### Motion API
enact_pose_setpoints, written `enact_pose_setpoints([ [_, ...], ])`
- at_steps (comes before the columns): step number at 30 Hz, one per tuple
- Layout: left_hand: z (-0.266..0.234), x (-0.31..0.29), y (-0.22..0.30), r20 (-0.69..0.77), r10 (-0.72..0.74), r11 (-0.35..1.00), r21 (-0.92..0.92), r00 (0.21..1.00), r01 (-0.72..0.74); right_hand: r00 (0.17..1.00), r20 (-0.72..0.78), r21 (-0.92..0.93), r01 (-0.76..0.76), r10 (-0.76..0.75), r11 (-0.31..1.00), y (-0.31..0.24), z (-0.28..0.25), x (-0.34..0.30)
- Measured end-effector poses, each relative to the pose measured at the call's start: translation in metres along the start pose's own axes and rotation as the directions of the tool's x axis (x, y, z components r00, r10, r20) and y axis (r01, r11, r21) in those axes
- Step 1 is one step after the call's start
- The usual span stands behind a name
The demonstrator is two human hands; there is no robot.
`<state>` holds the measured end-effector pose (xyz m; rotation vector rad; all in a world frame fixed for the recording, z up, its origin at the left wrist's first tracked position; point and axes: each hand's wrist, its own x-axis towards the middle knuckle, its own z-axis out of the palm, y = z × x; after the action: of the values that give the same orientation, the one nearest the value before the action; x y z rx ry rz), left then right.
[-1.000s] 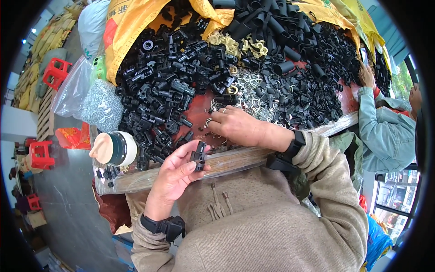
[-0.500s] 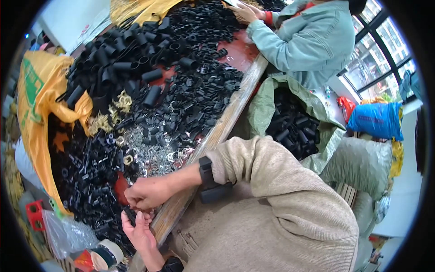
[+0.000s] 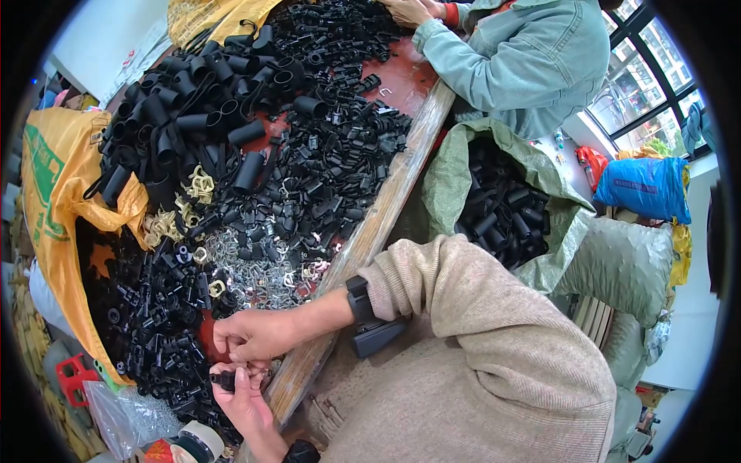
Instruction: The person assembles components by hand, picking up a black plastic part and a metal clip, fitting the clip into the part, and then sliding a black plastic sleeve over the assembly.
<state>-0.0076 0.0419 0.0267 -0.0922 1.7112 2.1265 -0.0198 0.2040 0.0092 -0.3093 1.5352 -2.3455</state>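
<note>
Near the front edge of the table, my left hand [image 3: 245, 401] is closed around a small black plastic part [image 3: 224, 380], its thumb lying against it. Just above it, my right hand [image 3: 261, 335] has its fingers bent into a pinch close to the left fingertips. Whatever those right fingers hold is hidden or too small to make out. Beside both hands lies a heap of black plastic fittings [image 3: 158, 363]. A pile of small metal clips [image 3: 251, 266] spreads beyond my right hand, next to some cream plastic rings [image 3: 164, 225].
Black tubes [image 3: 204, 122] are heaped further back. A wooden rail [image 3: 378, 220] borders the table. An open green sack [image 3: 448, 166] of black parts stands to the right. A co-worker in a light blue jacket [image 3: 517, 65] works at the far right. A yellow sack [image 3: 65, 170] lies left.
My right hand has lifted slightly from the left fingers and loosened its curl. My left hand has turned, so the black part shows more plainly. The view has shifted a little.
</note>
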Motion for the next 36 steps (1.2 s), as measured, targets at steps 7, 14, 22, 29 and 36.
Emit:
enact_pose_setpoints([
  [7, -0.010, 0.004, -0.004, -0.047, 0.108, 0.978, 0.184, 0.993, -0.098, 1.000, -0.012, -0.055, 0.026, -0.026, 0.998, 0.002, 0.004, 0.003],
  [14, -0.015, 0.002, -0.009, -0.082, 0.300, 0.908, 0.329, 0.950, -0.258, 1.000, -0.017, -0.196, -0.005, 0.002, 0.981, -0.002, 0.011, 0.004],
  [22, -0.018, 0.002, -0.011, -0.054, 0.213, 0.960, 0.195, 0.976, -0.199, 1.000, -0.012, -0.161, 0.000, -0.002, 0.987, 0.000, 0.013, 0.000],
  [29, -0.007, 0.005, -0.006, -0.087, 0.060, 0.998, 0.024, 0.994, -0.058, 0.982, -0.029, -0.285, 0.172, -0.188, 0.943, -0.004, 0.010, -0.004],
  [36, -0.008, 0.014, -0.016, -0.042, -0.019, 0.993, -0.118, 0.999, 0.014, 0.825, -0.006, -0.634, 0.434, -0.565, 0.641, 0.004, 0.005, 0.001],
])
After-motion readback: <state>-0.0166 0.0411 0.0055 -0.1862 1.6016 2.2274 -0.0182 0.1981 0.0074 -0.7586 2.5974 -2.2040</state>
